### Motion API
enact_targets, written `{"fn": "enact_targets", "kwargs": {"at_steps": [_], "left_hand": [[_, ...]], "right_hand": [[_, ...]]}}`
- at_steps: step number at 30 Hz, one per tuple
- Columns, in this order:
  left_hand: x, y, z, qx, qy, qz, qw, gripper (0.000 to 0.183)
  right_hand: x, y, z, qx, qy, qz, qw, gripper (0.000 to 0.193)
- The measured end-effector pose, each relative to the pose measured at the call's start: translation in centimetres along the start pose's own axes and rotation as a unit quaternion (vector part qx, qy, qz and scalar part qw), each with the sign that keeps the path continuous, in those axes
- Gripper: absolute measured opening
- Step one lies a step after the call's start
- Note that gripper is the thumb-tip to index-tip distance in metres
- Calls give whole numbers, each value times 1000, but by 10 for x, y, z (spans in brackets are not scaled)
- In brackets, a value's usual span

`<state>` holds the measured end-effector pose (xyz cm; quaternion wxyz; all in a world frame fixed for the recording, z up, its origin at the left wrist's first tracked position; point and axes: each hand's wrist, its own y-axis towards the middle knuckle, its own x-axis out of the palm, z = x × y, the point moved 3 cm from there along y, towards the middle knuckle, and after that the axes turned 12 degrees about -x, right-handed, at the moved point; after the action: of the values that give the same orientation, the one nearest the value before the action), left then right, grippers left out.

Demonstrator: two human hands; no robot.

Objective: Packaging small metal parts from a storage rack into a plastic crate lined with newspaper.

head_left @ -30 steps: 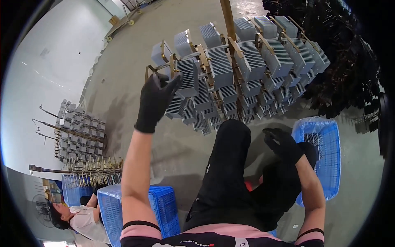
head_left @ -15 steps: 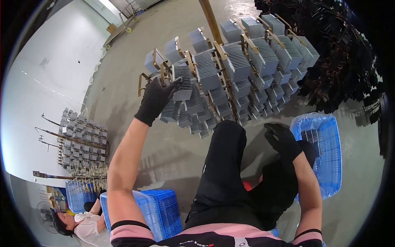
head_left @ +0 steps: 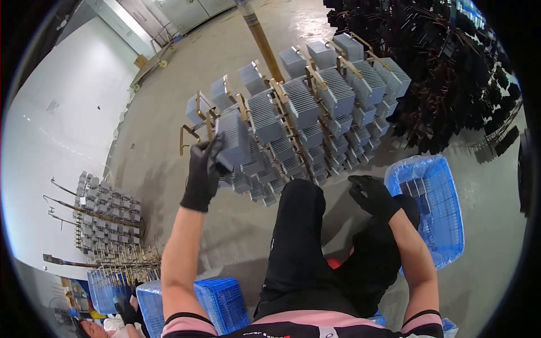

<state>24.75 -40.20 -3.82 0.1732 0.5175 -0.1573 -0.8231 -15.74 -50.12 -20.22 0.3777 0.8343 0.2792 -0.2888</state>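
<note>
A: Your grip first. Your left hand, in a black glove, is reaching up with its fingers curling around the edge of a grey finned heat sink, pinching it at the near left end of the rack. Your right hand, also gloved, is hanging low with the fingers half curled, and I cannot tell whether anything is in it.

B: And where is the heat sink sitting?

A: It is hanging on the front left hook of the brass-coloured rack, among many more of the same grey pieces that are filling the rack in rows.

B: Going down in size, what is lying around you?

A: The concrete floor is spreading under everything. A big heap of dark parts is taking up the upper right. Your dark trousers are filling the middle. A blue plastic basket, holding a few finned pieces, is sitting just beside your right hand. Another loaded rack is lying on the floor well to your left. A second blue crate is sitting by your left arm. Another person's gloved hand is showing at the lower left edge.
</note>
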Motion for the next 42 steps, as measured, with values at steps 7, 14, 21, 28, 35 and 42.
{"fn": "enact_targets", "kwargs": {"at_steps": [7, 14, 21, 28, 35, 42], "left_hand": [[64, -92, 84, -274, -289, 48, 916, 42], [123, -89, 194, 36, -114, 36, 992, 46], [172, -59, 215, 108, -126, -116, 979, 66], [193, -68, 106, 66, 89, -43, 993, 51], [217, -76, 89, -48, 165, -121, 978, 49], [227, -76, 95, -68, 192, -122, 971, 46]], "right_hand": [[-40, 3, -76, 19, 176, -1, 984, 53], [-42, -1, -130, 117, 151, 179, 965, 78], [-128, -143, 2, 281, -9, 381, 881, 75], [-77, -346, 226, 386, -339, 90, 853, 47], [-29, -361, 318, 473, -360, -26, 804, 45], [-20, -352, 340, 497, -394, -68, 770, 57]]}}
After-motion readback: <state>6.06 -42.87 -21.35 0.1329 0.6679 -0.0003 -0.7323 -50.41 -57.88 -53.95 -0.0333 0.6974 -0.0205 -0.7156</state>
